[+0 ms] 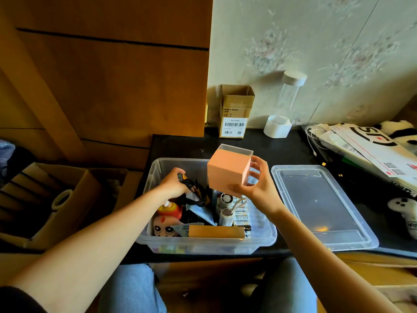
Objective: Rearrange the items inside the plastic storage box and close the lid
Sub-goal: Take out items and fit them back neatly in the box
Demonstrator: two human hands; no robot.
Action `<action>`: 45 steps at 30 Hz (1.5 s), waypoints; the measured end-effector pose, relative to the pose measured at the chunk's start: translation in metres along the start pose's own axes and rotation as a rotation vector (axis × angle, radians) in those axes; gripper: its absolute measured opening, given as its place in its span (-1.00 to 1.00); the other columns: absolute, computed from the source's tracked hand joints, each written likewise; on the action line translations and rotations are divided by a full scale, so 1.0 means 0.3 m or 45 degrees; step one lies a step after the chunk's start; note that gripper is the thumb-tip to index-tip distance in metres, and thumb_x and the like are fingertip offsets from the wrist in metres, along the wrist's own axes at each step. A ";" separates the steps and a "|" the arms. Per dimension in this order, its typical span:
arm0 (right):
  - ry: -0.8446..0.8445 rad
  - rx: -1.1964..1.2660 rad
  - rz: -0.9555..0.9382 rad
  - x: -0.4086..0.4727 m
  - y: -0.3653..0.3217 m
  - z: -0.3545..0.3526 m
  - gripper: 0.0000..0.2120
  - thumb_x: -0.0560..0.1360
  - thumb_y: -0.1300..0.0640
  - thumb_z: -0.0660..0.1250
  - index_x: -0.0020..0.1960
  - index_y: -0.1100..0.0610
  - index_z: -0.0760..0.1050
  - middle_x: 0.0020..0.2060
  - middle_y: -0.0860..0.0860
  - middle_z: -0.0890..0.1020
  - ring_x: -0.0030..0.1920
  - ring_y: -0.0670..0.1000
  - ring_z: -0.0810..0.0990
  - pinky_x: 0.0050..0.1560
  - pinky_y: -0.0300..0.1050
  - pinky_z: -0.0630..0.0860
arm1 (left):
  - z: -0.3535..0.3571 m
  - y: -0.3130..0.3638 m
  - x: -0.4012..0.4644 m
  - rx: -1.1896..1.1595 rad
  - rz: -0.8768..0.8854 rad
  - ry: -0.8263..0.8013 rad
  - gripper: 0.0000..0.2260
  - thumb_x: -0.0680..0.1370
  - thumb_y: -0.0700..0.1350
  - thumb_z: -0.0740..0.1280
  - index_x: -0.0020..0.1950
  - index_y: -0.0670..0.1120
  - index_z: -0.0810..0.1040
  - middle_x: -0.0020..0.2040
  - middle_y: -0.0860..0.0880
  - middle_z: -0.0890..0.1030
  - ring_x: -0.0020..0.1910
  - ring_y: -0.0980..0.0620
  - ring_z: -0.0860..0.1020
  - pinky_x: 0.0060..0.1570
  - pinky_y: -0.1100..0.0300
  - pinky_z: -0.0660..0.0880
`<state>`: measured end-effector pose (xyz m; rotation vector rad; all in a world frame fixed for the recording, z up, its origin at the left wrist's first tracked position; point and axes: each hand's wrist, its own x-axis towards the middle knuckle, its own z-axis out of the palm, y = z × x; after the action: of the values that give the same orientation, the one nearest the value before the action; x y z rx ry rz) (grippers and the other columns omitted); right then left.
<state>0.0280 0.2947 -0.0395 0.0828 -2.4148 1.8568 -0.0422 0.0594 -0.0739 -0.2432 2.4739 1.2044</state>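
Observation:
A clear plastic storage box (261, 239) stands open on the black table, full of small items: a doll head (163, 227), a wooden roller (216, 231), a small fan (225, 198), white packets. My right hand (259, 188) holds a peach cube box with a clear top (228, 171) above the storage box's back right part, fingers curled round its side and bottom. My left hand (173, 182) reaches into the storage box and grips a black cable bundle (194, 188). The clear lid (320, 206) lies flat on the table to the right.
A small cardboard carton (234, 111) and a tall clear jar (286, 102) stand at the wall behind. Papers and a cable (370, 147) pile at the right with plush toys (404, 213). An open cardboard box with tape (61, 199) sits left.

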 end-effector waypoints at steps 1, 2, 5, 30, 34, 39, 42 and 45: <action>0.014 0.013 -0.004 0.000 0.001 -0.005 -0.21 0.29 0.12 0.55 0.32 -0.16 0.14 0.14 -0.35 0.36 0.12 -0.31 0.43 -0.15 -0.49 0.47 | -0.006 0.001 -0.006 -0.003 0.041 0.038 -0.52 0.43 -0.28 0.40 0.23 0.07 0.32 0.16 -0.06 0.45 -0.07 0.04 0.47 -0.17 0.19 0.45; 0.026 0.024 -0.005 0.001 0.003 -0.009 -0.20 0.28 0.11 0.55 0.34 -0.14 0.14 0.14 -0.34 0.37 0.12 -0.30 0.43 -0.17 -0.49 0.48 | -0.011 0.002 -0.013 0.003 0.081 0.076 -0.56 0.45 -0.28 0.36 0.19 0.11 0.33 0.11 -0.02 0.46 -0.11 0.05 0.47 -0.19 0.17 0.47; 0.053 0.026 0.006 0.002 0.011 -0.016 -0.18 0.29 0.11 0.55 0.37 -0.09 0.14 0.16 -0.24 0.39 0.13 -0.24 0.44 -0.13 -0.41 0.49 | -0.028 0.013 -0.035 -0.026 0.202 0.125 -0.53 0.47 -0.33 0.31 0.23 0.12 0.36 0.10 0.02 0.48 0.03 -0.02 0.50 -0.07 0.10 0.52; 0.059 0.078 -0.037 0.000 -0.037 0.030 -0.22 0.28 0.06 0.54 0.34 -0.12 0.16 0.14 -0.27 0.38 0.14 -0.24 0.43 -0.17 -0.41 0.48 | -0.100 0.035 -0.289 1.383 0.231 -0.328 -0.77 0.54 -0.13 0.31 -0.28 -0.18 0.42 -0.31 -0.11 0.44 -0.35 -0.02 0.42 -0.34 0.14 0.33; 0.029 0.033 -0.061 -0.004 -0.046 0.044 -0.23 0.27 0.07 0.54 0.32 -0.14 0.16 0.20 -0.15 0.38 0.17 -0.20 0.42 -0.03 -0.32 0.45 | -0.052 0.005 -0.279 1.527 0.200 -0.410 -0.63 0.50 -0.17 0.39 0.27 -0.19 0.42 0.16 -0.13 0.52 0.10 -0.07 0.53 -0.02 0.13 0.51; 0.041 0.014 -0.034 -0.021 -0.033 0.039 -0.20 0.30 0.09 0.54 0.37 -0.10 0.14 0.20 -0.13 0.38 0.14 -0.23 0.42 -0.17 -0.39 0.50 | -0.012 -0.020 -0.276 1.748 0.284 -0.172 -0.49 0.54 -0.27 0.27 0.45 -0.24 0.18 0.45 -0.34 0.17 0.19 -0.17 0.51 0.06 0.05 0.49; 0.045 0.040 -0.024 -0.031 -0.034 0.029 -0.17 0.23 -0.02 0.53 0.37 -0.09 0.16 0.17 -0.19 0.40 0.15 -0.20 0.44 -0.23 -0.41 0.51 | -0.034 -0.037 -0.255 1.702 0.438 -0.053 -0.51 0.50 -0.26 0.33 0.38 -0.23 0.24 0.43 -0.32 0.25 0.08 -0.15 0.58 -0.10 0.08 0.49; 0.031 0.068 -0.010 -0.037 -0.042 0.024 -0.17 0.19 -0.07 0.51 0.35 -0.12 0.17 0.14 -0.28 0.40 0.15 -0.22 0.44 -0.19 -0.39 0.51 | -0.051 -0.058 -0.243 1.598 0.545 -0.007 -0.54 0.50 -0.23 0.36 0.34 -0.18 0.29 0.19 -0.17 0.53 0.03 -0.15 0.60 -0.15 0.05 0.50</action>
<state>0.0400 0.2842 -0.0304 0.0730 -2.3462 1.9074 0.0260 0.0360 -0.0482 0.6368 2.8093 -0.4017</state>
